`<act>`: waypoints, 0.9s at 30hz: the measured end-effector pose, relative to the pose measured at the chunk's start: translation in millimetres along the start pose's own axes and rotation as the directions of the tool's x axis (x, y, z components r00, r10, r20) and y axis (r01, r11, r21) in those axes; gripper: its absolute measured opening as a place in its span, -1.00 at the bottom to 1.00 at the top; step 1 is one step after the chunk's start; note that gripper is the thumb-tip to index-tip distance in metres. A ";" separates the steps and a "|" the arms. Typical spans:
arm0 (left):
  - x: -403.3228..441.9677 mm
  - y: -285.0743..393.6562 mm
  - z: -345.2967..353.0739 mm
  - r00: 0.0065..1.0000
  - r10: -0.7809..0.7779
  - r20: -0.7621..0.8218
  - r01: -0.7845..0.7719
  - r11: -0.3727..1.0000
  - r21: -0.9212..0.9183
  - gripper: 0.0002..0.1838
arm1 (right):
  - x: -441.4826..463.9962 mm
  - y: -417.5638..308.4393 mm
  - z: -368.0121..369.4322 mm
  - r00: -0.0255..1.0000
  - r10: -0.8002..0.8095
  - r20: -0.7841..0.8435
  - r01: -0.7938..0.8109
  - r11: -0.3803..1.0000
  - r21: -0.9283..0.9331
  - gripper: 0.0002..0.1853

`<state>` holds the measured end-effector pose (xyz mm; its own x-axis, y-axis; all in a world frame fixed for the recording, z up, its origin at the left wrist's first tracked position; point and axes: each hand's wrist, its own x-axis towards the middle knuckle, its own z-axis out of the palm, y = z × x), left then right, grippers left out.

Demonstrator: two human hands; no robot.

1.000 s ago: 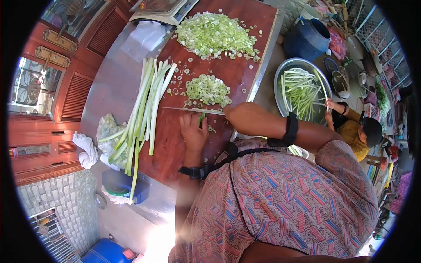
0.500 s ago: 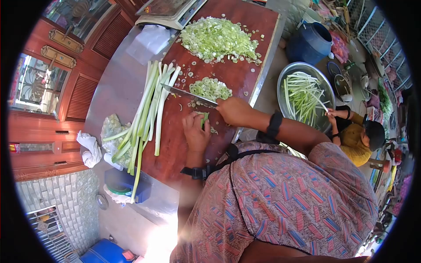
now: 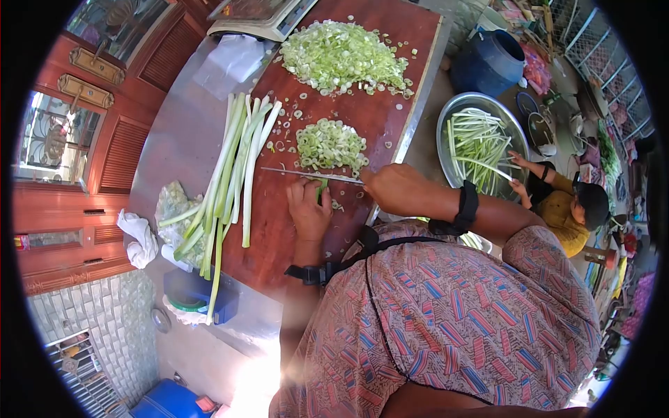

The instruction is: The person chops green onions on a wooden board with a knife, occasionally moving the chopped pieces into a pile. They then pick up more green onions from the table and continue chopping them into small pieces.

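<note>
My right hand (image 3: 398, 189) grips a knife (image 3: 312, 174), its blade lying nearly level across the red-brown board (image 3: 268, 244). Just on the near side of the blade, the curled fingers of my left hand (image 3: 310, 210) hold down a short bunch of green onions (image 3: 321, 188), mostly covered by the fingers. Beyond the knife sits a small heap of sliced green onion (image 3: 330, 144). Farther up the board spreads a larger heap of slices (image 3: 345, 57). Long whole green onion stalks (image 3: 237, 160) lie left of my hands.
A scale (image 3: 261, 24) and clear plastic bags (image 3: 233, 61) are at the far left. A filled plastic bag (image 3: 174, 209) lies under the stalk ends. On the right, a co-worker (image 3: 566, 216) reaches into a metal basin (image 3: 442, 143) of green onions, near a blue barrel (image 3: 488, 63).
The knife has come down nearer my left fingers, its blade turned more edge-on and level. My left hand stays on the bunch. The co-worker's hands have moved apart over the basin.
</note>
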<state>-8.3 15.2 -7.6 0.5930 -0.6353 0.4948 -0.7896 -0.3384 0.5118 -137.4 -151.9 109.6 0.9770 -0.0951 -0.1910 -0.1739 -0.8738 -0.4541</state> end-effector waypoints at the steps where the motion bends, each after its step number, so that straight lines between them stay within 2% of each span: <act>1: 0.1 0.1 0.0 1.000 -0.002 0.004 0.002 1.000 -0.001 -0.78 | 2.4 -0.9 0.2 1.000 -0.004 0.019 0.004 1.000 -0.011 -0.84; 6: -1.6 -3.7 3.1 1.000 0.003 0.020 -0.003 1.000 -0.002 -0.78 | 35.6 1.8 24.2 1.000 -0.021 0.017 0.021 1.000 -0.002 -0.83; 12: -3.9 -4.4 2.4 1.000 0.015 -0.002 -0.015 1.000 -0.010 -0.76 | 57.7 4.9 39.6 0.997 0.050 -0.064 -0.042 0.992 0.121 -0.82; 14: -3.9 -5.3 3.0 1.000 0.000 0.001 0.000 1.000 -0.026 -0.75 | 56.2 11.9 42.1 0.987 0.121 -0.107 -0.098 0.975 0.201 -0.80; 23: -3.9 -3.2 3.2 1.000 0.015 -0.011 -0.015 1.000 -0.011 -0.79 | 3.8 -1.1 7.4 0.999 0.052 -0.001 -0.052 0.998 0.046 -0.80; 27: -4.1 -2.3 2.4 1.000 -0.002 -0.001 0.002 1.000 -0.008 -0.79 | 1.8 -0.1 3.2 0.999 0.047 0.024 -0.048 0.998 0.032 -0.80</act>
<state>-9.2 16.9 -12.5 0.5944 -0.6340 0.4947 -0.7874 -0.3338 0.5183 -136.0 -150.5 106.5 0.9644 -0.1243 -0.2334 -0.2241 -0.8526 -0.4721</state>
